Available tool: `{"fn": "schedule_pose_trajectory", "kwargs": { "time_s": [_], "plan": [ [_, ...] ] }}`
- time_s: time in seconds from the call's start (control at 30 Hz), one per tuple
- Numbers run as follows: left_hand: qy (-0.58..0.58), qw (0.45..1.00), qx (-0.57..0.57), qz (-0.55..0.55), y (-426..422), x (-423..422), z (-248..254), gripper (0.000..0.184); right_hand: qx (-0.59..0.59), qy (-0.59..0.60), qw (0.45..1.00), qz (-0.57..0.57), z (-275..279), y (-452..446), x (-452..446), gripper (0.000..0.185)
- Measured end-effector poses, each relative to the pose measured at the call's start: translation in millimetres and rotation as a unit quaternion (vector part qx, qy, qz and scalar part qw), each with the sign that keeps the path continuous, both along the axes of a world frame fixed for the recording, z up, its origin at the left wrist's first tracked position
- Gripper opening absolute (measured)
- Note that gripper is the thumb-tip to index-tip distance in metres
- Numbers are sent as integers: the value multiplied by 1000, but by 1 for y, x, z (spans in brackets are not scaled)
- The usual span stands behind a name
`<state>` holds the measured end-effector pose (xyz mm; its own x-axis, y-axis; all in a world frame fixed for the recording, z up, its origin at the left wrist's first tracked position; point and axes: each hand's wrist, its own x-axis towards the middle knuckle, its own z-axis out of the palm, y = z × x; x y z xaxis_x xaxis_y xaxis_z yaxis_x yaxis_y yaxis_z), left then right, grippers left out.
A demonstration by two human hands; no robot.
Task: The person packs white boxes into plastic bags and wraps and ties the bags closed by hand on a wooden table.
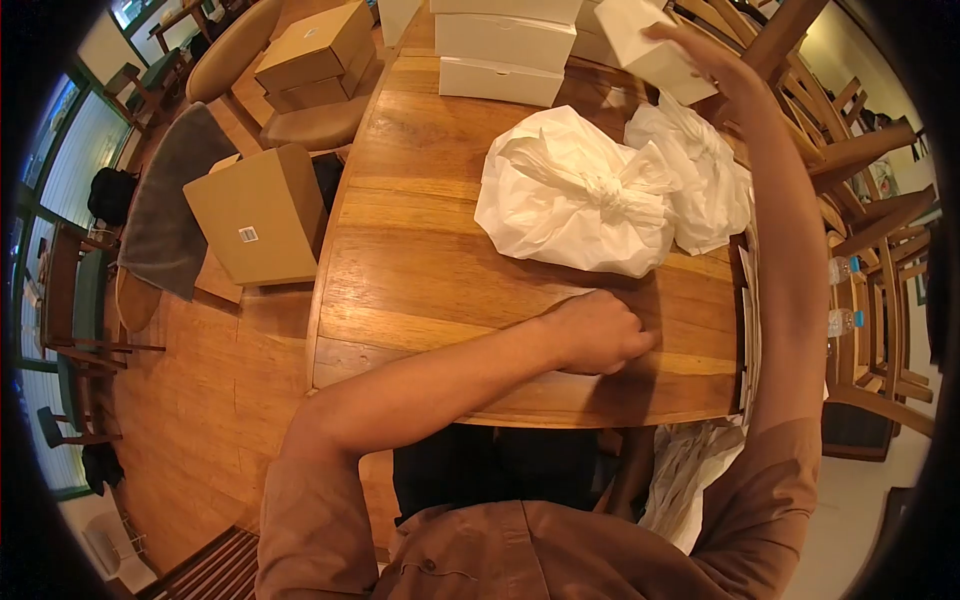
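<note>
My right hand reaches to the far right of the table and grips a white box by its edge, the box tilted above the tabletop. My left hand rests over the near part of the table with its fingers curled in; nothing shows in it. Just beyond it sits a knotted white plastic bag, bulging with contents I cannot see. A second tied white bag leans against its right side. Several white boxes are stacked at the table's far end.
The wooden table has a rounded near edge close to my body. Brown cardboard boxes sit on chairs to the left. Stacked wooden chairs crowd the right side, near water bottles. Crumpled white bags hang below the table's right corner.
</note>
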<state>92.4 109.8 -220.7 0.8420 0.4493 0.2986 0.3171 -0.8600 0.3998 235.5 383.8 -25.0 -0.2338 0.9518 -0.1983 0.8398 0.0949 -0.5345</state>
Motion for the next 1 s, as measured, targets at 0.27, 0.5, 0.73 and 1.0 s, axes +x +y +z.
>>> {"fn": "schedule_pose_trajectory", "kwargs": {
  "time_s": [0.27, 0.5, 0.73, 1.0],
  "plan": [
    [-107, 991, 36, 70, 3, 0, -3, 18, 205, 83, 974, 53, 49, -176, 61, 109],
    [-249, 956, -113, 105, 17, -7, 3, 17, 275, -206, 939, 0, -16, -350, 72, 115],
    [-371, 908, 108, 161, 8, -40, 34, 13, 174, -269, 945, -67, -79, -404, 43, 118],
    [-363, 808, 298, 356, 45, -122, 43, 68, 183, -227, 956, 2, -86, -396, -12, 121]
  ]
}}
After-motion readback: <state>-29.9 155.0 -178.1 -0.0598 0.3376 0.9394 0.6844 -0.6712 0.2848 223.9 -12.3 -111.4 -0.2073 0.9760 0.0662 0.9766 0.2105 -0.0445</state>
